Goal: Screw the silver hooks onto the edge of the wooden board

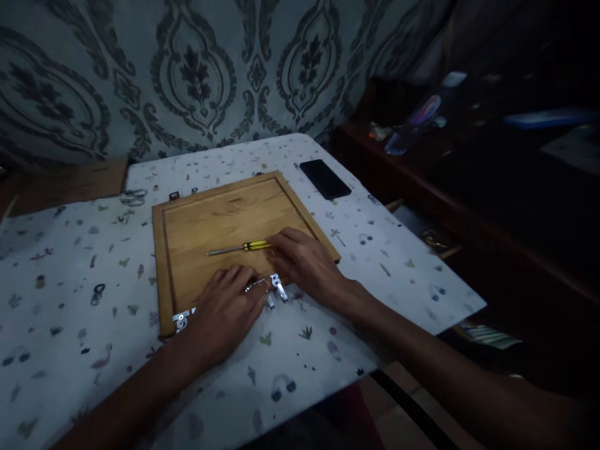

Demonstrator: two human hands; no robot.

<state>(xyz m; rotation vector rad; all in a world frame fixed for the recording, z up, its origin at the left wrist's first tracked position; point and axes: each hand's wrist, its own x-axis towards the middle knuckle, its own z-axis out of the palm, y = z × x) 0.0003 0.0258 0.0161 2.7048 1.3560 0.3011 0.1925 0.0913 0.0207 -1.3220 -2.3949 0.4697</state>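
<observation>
Right fingers (pixel 287 241) at the handle end of the yellow screwdriver (pixel 254 245)

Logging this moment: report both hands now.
Left hand: partly curled by the metal hinge; grip unclear.
Right hand: at the yellow screwdriver's handle end; grip unclear.

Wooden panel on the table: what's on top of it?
On the wooden panel lies a yellow-handled screwdriver, with metal fittings at the near edge. The left hand and right hand cover parts of it, so what's beneath them is hidden.
</observation>
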